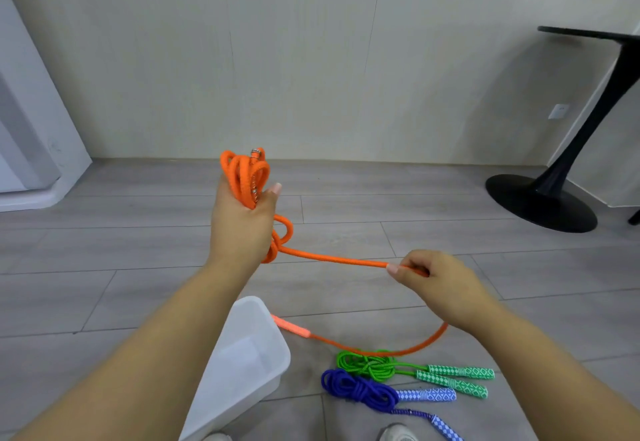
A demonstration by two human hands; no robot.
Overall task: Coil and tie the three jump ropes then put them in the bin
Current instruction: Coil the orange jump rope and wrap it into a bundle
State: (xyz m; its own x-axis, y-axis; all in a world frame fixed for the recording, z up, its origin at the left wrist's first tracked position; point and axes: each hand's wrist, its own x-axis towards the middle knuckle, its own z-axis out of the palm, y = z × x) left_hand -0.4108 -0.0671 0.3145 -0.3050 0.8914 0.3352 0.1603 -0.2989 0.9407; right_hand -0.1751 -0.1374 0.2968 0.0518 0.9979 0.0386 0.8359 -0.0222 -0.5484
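Observation:
My left hand [242, 229] grips a bundle of orange jump rope [246, 177] coils, raised above the floor. A strand runs from a loop below that hand to my right hand [433, 278], which pinches it. The rope's tail hangs down in a curve to its orange handle [291, 327] on the floor by the bin. A coiled green rope [370, 364] with green patterned handles and a coiled blue rope [360, 390] with blue patterned handles lie on the floor to the right of the white translucent bin [249, 364]. Nothing shows inside the bin.
Grey plank floor runs to a pale wall. A black pedestal table base [540, 201] stands at the far right. A white unit [31, 150] sits at the far left. My shoe tips [398, 433] show at the bottom edge.

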